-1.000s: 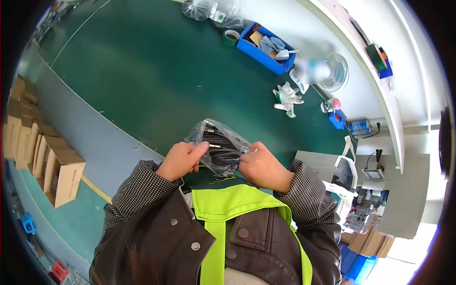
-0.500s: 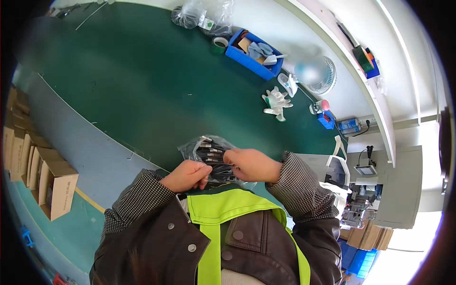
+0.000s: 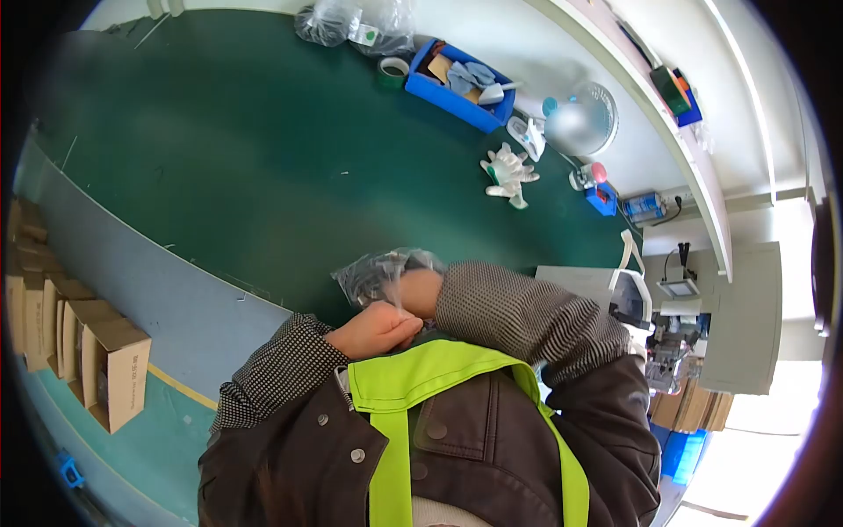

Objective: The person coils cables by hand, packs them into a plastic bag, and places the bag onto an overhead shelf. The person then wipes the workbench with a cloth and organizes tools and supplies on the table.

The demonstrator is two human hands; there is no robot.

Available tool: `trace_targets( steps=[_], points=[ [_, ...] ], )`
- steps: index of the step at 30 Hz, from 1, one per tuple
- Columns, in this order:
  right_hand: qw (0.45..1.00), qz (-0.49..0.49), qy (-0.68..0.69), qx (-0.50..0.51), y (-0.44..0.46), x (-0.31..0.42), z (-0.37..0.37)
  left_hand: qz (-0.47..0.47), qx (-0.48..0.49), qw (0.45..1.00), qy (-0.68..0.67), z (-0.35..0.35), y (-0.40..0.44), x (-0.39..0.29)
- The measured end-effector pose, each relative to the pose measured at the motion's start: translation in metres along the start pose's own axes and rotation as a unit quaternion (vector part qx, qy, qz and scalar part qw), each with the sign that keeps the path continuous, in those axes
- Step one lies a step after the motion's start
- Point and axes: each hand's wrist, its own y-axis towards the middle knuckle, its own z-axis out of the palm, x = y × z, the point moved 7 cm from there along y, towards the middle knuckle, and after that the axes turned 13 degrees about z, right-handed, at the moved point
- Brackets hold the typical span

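A clear plastic bag (image 3: pixel 358 279) lies at the near edge of the green table, dark cable-like contents showing dimly through its film. My left hand (image 3: pixel 378 332) is closed at the bag's near side, with the film gathered at its fingers. Just beyond it, my right hand (image 3: pixel 420 292) reaches across into or against the bag. Film covers part of that hand, and its fingers are hidden, so whether they hold anything does not show.
On the green table (image 3: pixel 219 158), a white glove (image 3: pixel 507 176), a blue bin (image 3: pixel 457 104), a roll of green tape (image 3: pixel 392 72) and a small fan (image 3: pixel 588 119) stand toward the wall. Open cardboard boxes (image 3: pixel 123 378) are at the left, below the table edge.
My right hand has moved left, over the cables and partly under the film. My left hand has shifted slightly right. The cables, plainly visible before, are now mostly covered.
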Motion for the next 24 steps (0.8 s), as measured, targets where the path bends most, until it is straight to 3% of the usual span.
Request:
trace_targets(
  steps=[2, 8, 12, 15, 17, 18, 22, 24],
  points=[
    [0.982, 0.104, -0.085, 0.131, 0.014, -0.039, 0.031, 0.046, 0.038, 0.998, 0.028, 0.003, 0.003, -0.001],
    [0.971, 0.171, -0.132, 0.103, 0.003, -0.042, 0.024, 0.047, 0.07, 0.992, 0.091, -0.004, 0.006, -0.003],
    [0.958, 0.204, -0.183, 0.088, -0.001, -0.036, 0.009, 0.003, 0.001, 1.0, 0.009, -0.018, -0.005, -0.008],
    [0.976, 0.15, -0.156, 0.009, -0.05, -0.018, -0.033, -0.017, -0.043, 0.998, -0.038, -0.022, -0.015, -0.005],
    [0.944, 0.114, -0.085, -0.298, -0.085, -0.013, -0.087, -0.03, -0.085, 0.993, -0.077, -0.026, -0.016, -0.004],
    [0.941, 0.119, -0.085, -0.304, -0.095, -0.021, -0.084, -0.03, -0.077, 0.994, -0.075, -0.025, -0.014, -0.006],
    [0.921, 0.358, -0.122, -0.097, -0.117, -0.098, -0.025, -0.082, -0.112, 0.989, -0.057, -0.025, -0.011, -0.006],
    [0.924, 0.359, -0.074, -0.112, -0.129, -0.1, -0.033, -0.073, -0.112, 0.99, -0.054, -0.023, -0.012, -0.011]
  ],
)
